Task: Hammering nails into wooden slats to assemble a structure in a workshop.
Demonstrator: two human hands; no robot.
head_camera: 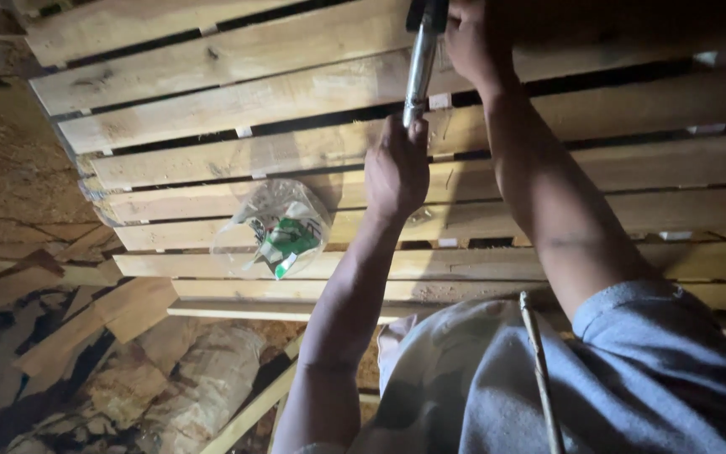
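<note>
Together two hands [397, 172] [472, 38] grip one hammer [420, 63].

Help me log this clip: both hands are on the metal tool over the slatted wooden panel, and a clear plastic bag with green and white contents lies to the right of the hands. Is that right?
Not quite. The head view shows the clear plastic bag lying to the left of the hands, not the right. The rest holds: the left hand and right hand are both on the metal tool over the slatted wooden panel.

The metal tool [420, 63] head is cut off by the top edge.
</note>
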